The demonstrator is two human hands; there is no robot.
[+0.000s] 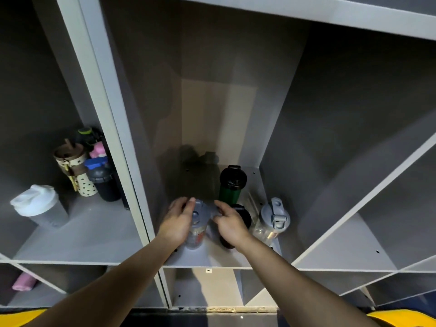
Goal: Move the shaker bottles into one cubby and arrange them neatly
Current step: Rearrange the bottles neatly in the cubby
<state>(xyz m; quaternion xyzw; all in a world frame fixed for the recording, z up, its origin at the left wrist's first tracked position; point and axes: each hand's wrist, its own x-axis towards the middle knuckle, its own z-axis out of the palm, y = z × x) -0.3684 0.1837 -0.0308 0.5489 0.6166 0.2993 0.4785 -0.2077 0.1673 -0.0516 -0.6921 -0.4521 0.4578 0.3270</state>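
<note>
Shaker bottle [197, 223] near cubby's [212, 261] front edge, both hands [179, 220] [230, 224] cupping its lid, open floor behind

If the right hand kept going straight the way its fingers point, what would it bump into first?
The right hand points up and left, toward the gray lid of the clear shaker bottle that the left hand grips. It would likely meet that lid first; its fingertips look almost on it already, though depth is hard to judge.

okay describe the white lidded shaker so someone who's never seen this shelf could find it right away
Look in the left cubby, beside the one where both hands are working. The white-lidded shaker stands alone at the front left, apart from the cluster at the back right. Only it has a white lid and grey body.
</note>
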